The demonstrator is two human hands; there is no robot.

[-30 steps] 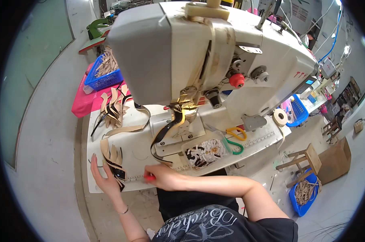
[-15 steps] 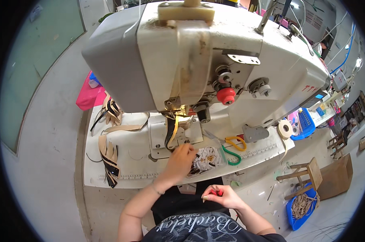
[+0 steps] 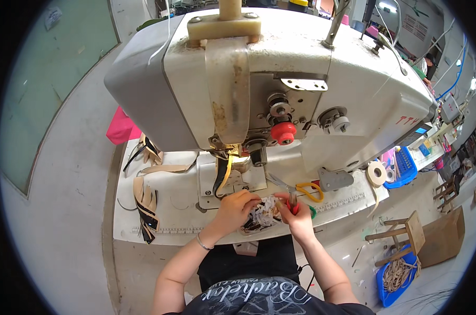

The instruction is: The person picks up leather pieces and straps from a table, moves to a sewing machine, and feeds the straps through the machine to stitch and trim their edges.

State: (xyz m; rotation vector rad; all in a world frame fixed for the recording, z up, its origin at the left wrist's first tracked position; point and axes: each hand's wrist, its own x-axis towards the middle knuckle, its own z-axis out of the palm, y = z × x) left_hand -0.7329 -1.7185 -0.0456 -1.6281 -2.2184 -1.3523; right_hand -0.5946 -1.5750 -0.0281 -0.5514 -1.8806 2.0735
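Observation:
My left hand (image 3: 236,211) is over the left side of a shallow tray, its thumb and fingers pinched together. Whatever they hold, if anything, is too small to make out. My right hand (image 3: 299,219) grips a small red-handled metal tool (image 3: 292,206), its metal end pointing up, by the tray's right side. White and dark scraps (image 3: 264,214) fill the tray between my hands. Just beyond, a black strip with a yellow edge (image 3: 221,178) hangs at the needle area of a large white sewing machine (image 3: 364,100).
Yellow-handled scissors (image 3: 310,191) lie beyond my right hand. Green handles (image 3: 312,212) show beside it. Beige and black strips (image 3: 145,205) lie at the table's left. A tape roll (image 3: 376,173) rests at the right end. A wooden stool (image 3: 414,231) and blue basket (image 3: 381,289) stand on the floor.
My right hand has risen from my lap to the tray's right side, bringing the red-handled tool along. My left hand stays near the tray, slightly lower. The whole view has shifted a little.

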